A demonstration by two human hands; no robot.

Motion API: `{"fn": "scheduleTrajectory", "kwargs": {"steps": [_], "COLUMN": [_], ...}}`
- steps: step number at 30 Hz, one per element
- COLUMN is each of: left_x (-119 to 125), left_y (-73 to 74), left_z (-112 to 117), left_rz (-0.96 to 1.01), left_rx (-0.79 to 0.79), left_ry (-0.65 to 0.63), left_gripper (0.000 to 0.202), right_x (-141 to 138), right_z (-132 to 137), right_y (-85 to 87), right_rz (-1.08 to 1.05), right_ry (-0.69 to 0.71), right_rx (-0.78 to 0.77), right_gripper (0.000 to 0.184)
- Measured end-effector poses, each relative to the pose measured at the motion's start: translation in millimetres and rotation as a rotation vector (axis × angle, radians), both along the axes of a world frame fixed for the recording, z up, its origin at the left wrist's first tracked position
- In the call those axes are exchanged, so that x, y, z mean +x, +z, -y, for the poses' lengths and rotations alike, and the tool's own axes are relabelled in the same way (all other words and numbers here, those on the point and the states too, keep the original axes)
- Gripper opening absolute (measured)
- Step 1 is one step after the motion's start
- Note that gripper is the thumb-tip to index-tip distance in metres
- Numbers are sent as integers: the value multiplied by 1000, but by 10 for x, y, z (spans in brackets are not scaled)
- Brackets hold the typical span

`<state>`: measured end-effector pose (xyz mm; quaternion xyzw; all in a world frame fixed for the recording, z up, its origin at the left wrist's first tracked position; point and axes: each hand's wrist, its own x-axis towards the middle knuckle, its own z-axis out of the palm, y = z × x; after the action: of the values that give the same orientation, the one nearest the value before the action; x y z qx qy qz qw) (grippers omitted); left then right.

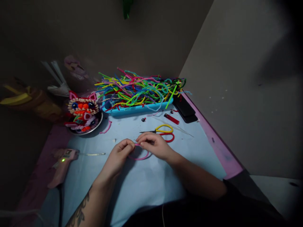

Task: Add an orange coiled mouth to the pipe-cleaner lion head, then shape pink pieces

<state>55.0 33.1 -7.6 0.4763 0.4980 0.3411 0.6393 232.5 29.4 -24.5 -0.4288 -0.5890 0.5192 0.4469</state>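
Observation:
A pink pipe cleaner (139, 159) is bent into a loop that hangs toward me, below my fingers. My left hand (120, 154) pinches it on one side, and my right hand (155, 145) pinches it close by, the fingertips of both nearly meeting. Just beyond my right hand lies a pair of scissors (163, 128) with one yellow and one red handle, its blades pointing left. The ends of the pipe cleaner are hidden by my fingers.
A blue tray (139, 109) heaped with colourful pipe cleaners (142, 90) stands at the back. Left of it, a metal bowl (100, 123) holds fuzzy figures (82, 106). A pink glue gun (62, 168) lies at left, its light green. A red lighter (171, 119) and dark phone (184, 108) lie right.

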Motion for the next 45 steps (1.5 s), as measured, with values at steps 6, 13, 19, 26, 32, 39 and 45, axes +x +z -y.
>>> {"fn": "scheduleTrajectory", "kwargs": {"steps": [6,13,19,26,32,39,45], "left_x": [-49,-59,-50,-21,-10,5,-43], "left_y": [18,38,37,30,37,-50,-3], "left_z": [-13,-27,-16,-7,9,2,-42], "left_rz": [-123,-105,-174,-253,-139,198,332], "left_rx": [146,184,170,156,42,-255,-338], "left_ry": [-114,-243,-214,-156,-54,-21,109], "left_gripper": [19,20,17,15,17,27,54], "right_x": [28,48,37,-25,-45,-11,-4], "right_z": [-47,-48,-29,15,88,36,-34], "right_y": [-53,-69,-44,-20,69,80,0], "right_rz": [-283,-369,-225,-33,504,582,42], "right_ry": [185,332,260,194,-4,4,-207], "right_rx": [-603,-752,-640,-488,335,557,-244], "right_gripper": [25,26,27,21,12,16,13]}}
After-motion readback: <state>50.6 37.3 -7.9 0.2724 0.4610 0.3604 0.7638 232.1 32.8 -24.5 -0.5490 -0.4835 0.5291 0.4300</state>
